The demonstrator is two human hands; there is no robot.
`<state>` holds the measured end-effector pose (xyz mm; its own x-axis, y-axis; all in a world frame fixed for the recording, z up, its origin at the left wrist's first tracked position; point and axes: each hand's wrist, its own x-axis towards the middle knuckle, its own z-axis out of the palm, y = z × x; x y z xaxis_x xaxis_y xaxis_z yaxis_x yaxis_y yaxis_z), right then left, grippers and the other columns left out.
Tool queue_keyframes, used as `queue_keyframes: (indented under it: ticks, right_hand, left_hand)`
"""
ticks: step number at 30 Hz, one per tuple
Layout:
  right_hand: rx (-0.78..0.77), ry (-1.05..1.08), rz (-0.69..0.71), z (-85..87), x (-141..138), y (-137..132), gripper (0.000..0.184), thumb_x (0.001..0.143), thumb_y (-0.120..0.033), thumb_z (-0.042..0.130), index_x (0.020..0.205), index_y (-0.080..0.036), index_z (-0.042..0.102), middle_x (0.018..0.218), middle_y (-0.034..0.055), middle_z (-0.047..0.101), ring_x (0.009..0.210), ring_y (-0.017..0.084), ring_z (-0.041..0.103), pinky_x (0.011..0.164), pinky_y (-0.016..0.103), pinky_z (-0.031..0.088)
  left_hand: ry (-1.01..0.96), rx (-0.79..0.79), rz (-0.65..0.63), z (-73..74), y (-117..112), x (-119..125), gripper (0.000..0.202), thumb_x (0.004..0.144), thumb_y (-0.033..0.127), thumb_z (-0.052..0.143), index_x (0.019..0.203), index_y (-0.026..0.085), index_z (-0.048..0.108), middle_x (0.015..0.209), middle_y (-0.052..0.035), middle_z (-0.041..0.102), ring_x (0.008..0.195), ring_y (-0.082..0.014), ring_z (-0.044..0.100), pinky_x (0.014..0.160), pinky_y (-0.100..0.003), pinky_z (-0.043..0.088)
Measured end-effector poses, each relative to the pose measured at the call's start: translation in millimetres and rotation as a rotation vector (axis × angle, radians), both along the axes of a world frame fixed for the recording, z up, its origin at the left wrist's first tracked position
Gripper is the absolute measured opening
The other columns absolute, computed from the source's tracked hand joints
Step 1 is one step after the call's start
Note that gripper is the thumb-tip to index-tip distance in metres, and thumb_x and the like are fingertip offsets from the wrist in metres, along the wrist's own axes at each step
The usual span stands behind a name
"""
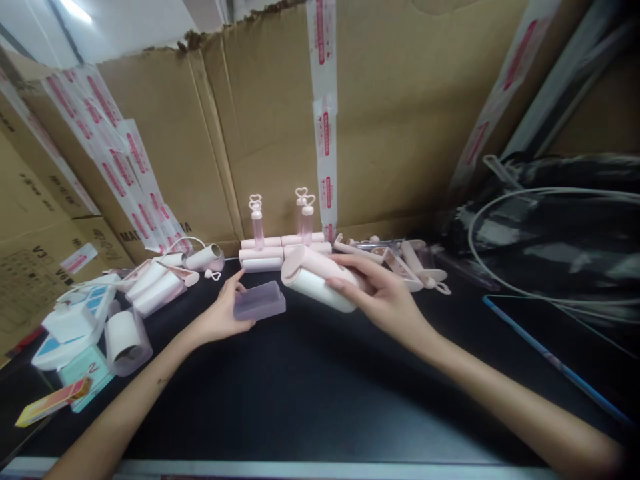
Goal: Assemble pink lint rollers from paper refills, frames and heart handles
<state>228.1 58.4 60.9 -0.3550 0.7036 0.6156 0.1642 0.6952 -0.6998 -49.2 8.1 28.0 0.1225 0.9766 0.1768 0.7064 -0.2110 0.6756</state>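
My left hand [223,315] grips a translucent, pale purple plastic cover [260,301] at its left end, just above the black table. To its right, my right hand [385,293] is closed around a pink lint roller [320,263] with a white roll [323,291] along its lower side. The cover and the lint roller are apart. Behind them stand similar pink pieces with a white roll [263,265]. Clear stems with heart-shaped loops [257,217] rise upright from this group. My right hand's palm is hidden from view.
White rolls in pink holders [155,283] and another roll in a clear cover [124,337] lie left, near a white power strip [75,327] and a yellow-red packet [53,402]. Loose pink parts [405,263] lie right. Cardboard [425,120] walls the back; a blue-edged panel [550,357] lies far right.
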Motion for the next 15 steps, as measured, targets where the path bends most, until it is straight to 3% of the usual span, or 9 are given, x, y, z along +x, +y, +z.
queue_keyframes:
  ticks: [3, 6, 8, 15]
  right_hand:
    - [0.063, -0.040, -0.012, 2.0, 3, 2, 0.033, 0.079, -0.037, 0.065, 0.107, -0.020, 0.059, 0.113, 0.0073, 0.063, 0.105, 0.023, 0.058, 0.093, 0.035, 0.046]
    - [0.067, -0.137, 0.059, -2.5, -1, -4, 0.032, 0.078, -0.040, 0.066, 0.102, -0.019, 0.062, 0.101, 0.0071, 0.067, 0.094, 0.022, 0.063, 0.086, 0.035, 0.050]
    - [0.089, -0.225, 0.118, -6.7, -5, -9, 0.030, 0.079, -0.041, 0.064, 0.100, -0.018, 0.063, 0.097, 0.0068, 0.068, 0.089, 0.021, 0.064, 0.083, 0.033, 0.050]
    - [0.192, -0.353, 0.207, -10.3, -9, -12, 0.022, 0.082, -0.036, 0.063, 0.095, -0.018, 0.064, 0.092, 0.0066, 0.068, 0.085, 0.018, 0.063, 0.077, 0.029, 0.048]
  left_hand:
    - [-0.215, 0.024, -0.108, -20.1, -1, 22, 0.105, 0.067, 0.030, 0.073, 0.143, 0.021, 0.001, 0.114, -0.0082, 0.048, 0.113, -0.0235, 0.051, 0.103, -0.046, 0.034]
    - [-0.333, 0.040, -0.182, -32.6, -13, 47, 0.108, 0.064, 0.030, 0.077, 0.141, 0.025, 0.003, 0.128, -0.0115, 0.044, 0.121, -0.0260, 0.046, 0.105, -0.045, 0.033]
    - [-0.360, 0.043, -0.174, -36.2, -20, 57, 0.107, 0.062, 0.029, 0.078, 0.141, 0.026, 0.006, 0.136, -0.0124, 0.038, 0.125, -0.0274, 0.042, 0.106, -0.046, 0.032]
    - [-0.449, -0.039, -0.176, -34.8, -25, 60, 0.109, 0.061, 0.025, 0.080, 0.142, 0.025, 0.006, 0.133, -0.0114, 0.044, 0.120, -0.0257, 0.049, 0.106, -0.045, 0.034]
